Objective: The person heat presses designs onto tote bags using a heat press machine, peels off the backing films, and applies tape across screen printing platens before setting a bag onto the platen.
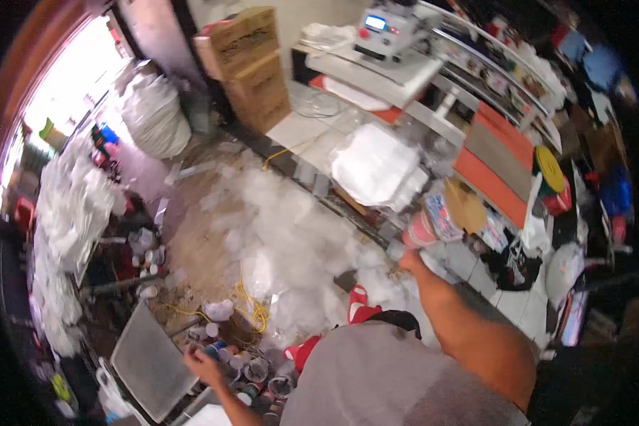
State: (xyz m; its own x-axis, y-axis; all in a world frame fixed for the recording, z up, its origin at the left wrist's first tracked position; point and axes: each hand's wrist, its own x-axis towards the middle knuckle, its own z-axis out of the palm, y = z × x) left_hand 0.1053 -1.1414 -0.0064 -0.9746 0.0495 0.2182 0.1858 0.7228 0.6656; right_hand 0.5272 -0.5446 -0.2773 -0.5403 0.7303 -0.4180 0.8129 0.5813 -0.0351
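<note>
My left hand (203,365) is at the lower left, fingers loosely apart, with nothing visible in it. It is beside a framed grey screen (153,361) that leans at a tilt, and above a cluster of jars and cups (255,369). My right hand (410,262) reaches out at the right, blurred by motion. Just beyond it is a pinkish-red tub (420,231), its contact with the hand unclear. A clear container with coloured print (441,216) stands against that tub.
White fluffy waste (284,234) covers the floor around my red footwear. A yellow cord (255,312) curls near the jars. White stacked sheets (376,163) lie on the tiled ledge. Cardboard boxes (252,74), a machine (390,32) and an orange-edged board (495,163) stand farther off.
</note>
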